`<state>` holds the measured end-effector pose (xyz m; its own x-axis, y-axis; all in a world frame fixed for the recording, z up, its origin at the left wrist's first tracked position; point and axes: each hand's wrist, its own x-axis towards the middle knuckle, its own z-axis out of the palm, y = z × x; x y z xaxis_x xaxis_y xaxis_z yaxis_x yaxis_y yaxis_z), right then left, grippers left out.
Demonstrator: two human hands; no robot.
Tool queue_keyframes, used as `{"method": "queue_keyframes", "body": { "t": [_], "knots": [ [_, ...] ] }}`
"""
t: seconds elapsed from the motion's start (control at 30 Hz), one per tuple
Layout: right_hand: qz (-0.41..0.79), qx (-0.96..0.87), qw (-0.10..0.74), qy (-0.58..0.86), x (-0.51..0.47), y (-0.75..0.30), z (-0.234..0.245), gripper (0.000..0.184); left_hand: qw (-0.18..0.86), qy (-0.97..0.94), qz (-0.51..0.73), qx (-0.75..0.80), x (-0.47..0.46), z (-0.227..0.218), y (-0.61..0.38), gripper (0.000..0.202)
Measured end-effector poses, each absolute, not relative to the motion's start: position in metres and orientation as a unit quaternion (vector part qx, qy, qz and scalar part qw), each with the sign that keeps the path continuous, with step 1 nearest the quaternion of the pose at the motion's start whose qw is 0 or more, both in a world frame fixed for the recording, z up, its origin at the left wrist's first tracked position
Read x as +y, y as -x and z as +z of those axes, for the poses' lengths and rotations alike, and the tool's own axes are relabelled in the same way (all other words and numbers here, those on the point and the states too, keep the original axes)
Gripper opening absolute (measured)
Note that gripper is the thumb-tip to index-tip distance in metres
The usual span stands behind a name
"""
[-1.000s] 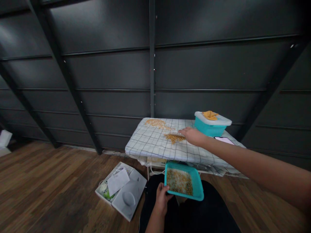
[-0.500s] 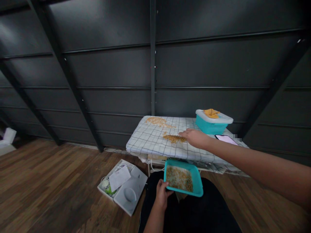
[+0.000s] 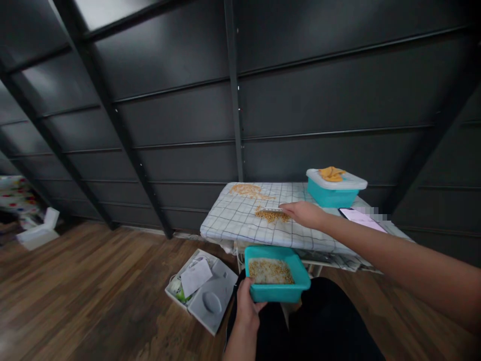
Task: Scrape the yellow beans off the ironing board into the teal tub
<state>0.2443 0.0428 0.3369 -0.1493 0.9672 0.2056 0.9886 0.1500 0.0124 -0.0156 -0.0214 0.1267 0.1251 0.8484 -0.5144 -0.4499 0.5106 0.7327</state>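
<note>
My left hand [image 3: 247, 300] grips the near left corner of a turquoise plastic tub [image 3: 278, 293], its thumb over the rim. Loose yellow-brown grains and a whitish patch lie in the tub, which is just below the table's front edge above my lap. On the checked cloth, my right hand [image 3: 303, 214] is closed on the right end of a thin pale strip [image 3: 273, 209], whose kind I cannot make out. The strip lies along the far side of a heap of yellow-brown grains [image 3: 271, 216]. Farther back, paler orange grains [image 3: 248, 190] are spread out.
A lidded turquoise box [image 3: 332, 195] with an orange cloth [image 3: 332, 174] on top stands at the table's back right. Near it lies a lit phone [image 3: 361, 219]. On the wooden floor to the left is an open white box [image 3: 203, 291] with papers. A dark panelled wall rises behind.
The tub has tilted so that its near outer wall now shows, and it sits closer under the table edge. My right hand stays by the grain heap. The whole view has shifted slightly.
</note>
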Motion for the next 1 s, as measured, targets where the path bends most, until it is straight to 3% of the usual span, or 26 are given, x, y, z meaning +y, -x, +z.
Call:
{"method": "queue_keyframes", "body": {
  "t": [0.23, 0.5, 0.73, 1.0],
  "knots": [
    [-0.054, -0.761, 0.085, 0.641, 0.032, -0.248, 0.335, 0.043, 0.713, -0.194, 0.424, 0.523, -0.033, 0.184, 0.025, 0.027],
    [-0.096, -0.707, 0.082, 0.696, 0.020, -0.260, 0.354, 0.046, 0.760, -0.173, 0.384, 0.495, -0.044, 0.220, 0.016, 0.025],
    [-0.116, -0.613, 0.000, 0.781, 0.027, -0.260, 0.369, 0.044, 0.765, -0.160, 0.367, 0.504, -0.051, 0.237, 0.000, 0.024],
    [-0.091, -0.609, -0.010, 0.788, 0.031, -0.229, 0.368, 0.036, 0.765, -0.169, 0.364, 0.503, -0.050, 0.234, 0.001, 0.026]
  ]
}}
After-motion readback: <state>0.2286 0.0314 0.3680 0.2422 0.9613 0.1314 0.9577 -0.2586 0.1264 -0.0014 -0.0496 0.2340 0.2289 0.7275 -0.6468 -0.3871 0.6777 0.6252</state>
